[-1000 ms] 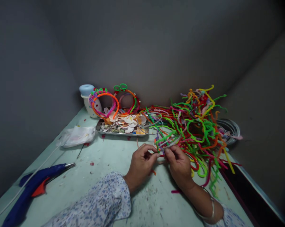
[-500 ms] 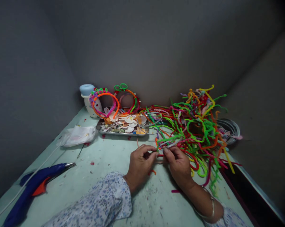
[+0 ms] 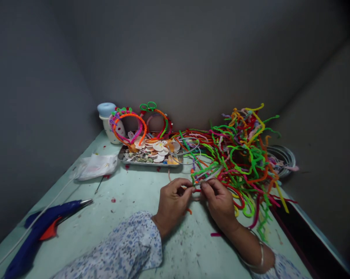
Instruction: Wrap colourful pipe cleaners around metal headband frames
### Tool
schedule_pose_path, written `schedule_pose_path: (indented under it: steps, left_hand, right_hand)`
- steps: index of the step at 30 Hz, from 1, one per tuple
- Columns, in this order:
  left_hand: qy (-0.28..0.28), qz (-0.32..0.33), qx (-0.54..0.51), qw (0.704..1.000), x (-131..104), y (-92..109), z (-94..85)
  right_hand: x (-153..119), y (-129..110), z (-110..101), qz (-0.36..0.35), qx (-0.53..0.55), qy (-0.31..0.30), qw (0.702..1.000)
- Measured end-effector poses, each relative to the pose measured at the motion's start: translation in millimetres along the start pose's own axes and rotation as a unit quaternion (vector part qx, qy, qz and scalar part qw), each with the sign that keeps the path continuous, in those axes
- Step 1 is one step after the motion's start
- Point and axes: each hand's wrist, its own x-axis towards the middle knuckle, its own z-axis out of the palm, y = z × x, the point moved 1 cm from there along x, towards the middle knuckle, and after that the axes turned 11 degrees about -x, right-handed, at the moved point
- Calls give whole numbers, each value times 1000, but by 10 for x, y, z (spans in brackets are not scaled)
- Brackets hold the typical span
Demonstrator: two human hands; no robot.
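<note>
Near the middle of the table, my left hand [image 3: 174, 203] is closed, thumb and forefinger pinching the end of a fuzzy green pipe cleaner [image 3: 204, 169]. Close beside it, my right hand [image 3: 221, 201] pinches a thin greyish-white strip [image 3: 216, 174] that slants up and away. The fingertips of both hands almost meet, and the exact join between strip and pipe cleaner is too small to make out. Beyond my right hand spreads a tangled heap of coloured pipe cleaners [image 3: 241, 145].
A metal tray [image 3: 151, 166] of shells and small stones stands behind my hands, with pipe-cleaner headbands [image 3: 145, 126] above it. A lidded jar [image 3: 107, 120], a plastic bag [image 3: 97, 166] and a blue glue gun [image 3: 43, 224] with its cord are leftward. Wire hoops [image 3: 288, 159] lie right.
Both hands stay almost in place, still pinching. The green pipe cleaner and the pale strip between them have shifted very slightly.
</note>
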Motion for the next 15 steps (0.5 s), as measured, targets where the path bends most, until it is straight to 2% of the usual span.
schedule_pose_path:
  steps: [15]
  left_hand:
    - [-1, 30, 21, 999, 11, 31, -12]
  right_hand:
    - [-5, 28, 4, -3, -3, 2, 1000]
